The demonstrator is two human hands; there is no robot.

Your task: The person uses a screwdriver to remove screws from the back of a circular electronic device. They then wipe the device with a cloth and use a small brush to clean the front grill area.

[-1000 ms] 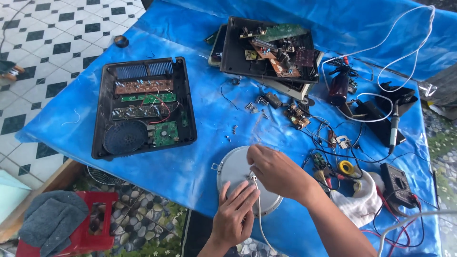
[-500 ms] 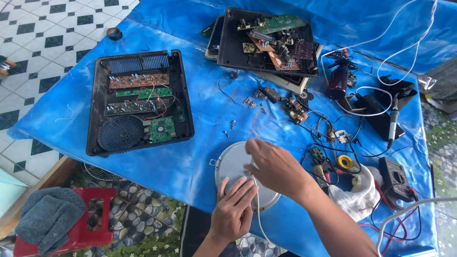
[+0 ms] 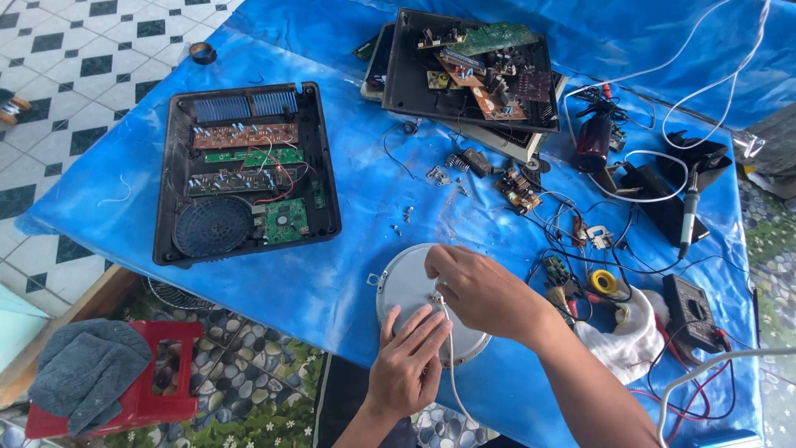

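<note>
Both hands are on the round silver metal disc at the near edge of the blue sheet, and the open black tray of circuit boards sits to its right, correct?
Not quite. In the head view both hands, left hand and right hand, rest on the round silver metal disc, but the open black tray of circuit boards sits to its left.

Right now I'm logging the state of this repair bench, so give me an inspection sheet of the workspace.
Surface: blue sheet covers the table, wrinkled.
Job's things: round metal disc at the near edge, with a white wire leading off its middle.
Clutter: open black casing with circuit boards and a fan; second black casing piled with boards; loose parts and screws; soldering iron; multimeter; white cloth.
Hands: left hand rests on the disc; right hand pinches at its centre.
Cables: white, black and red leads tangled at the right.
Surroundings: checked tile floor, red stool with a grey cloth.
</note>
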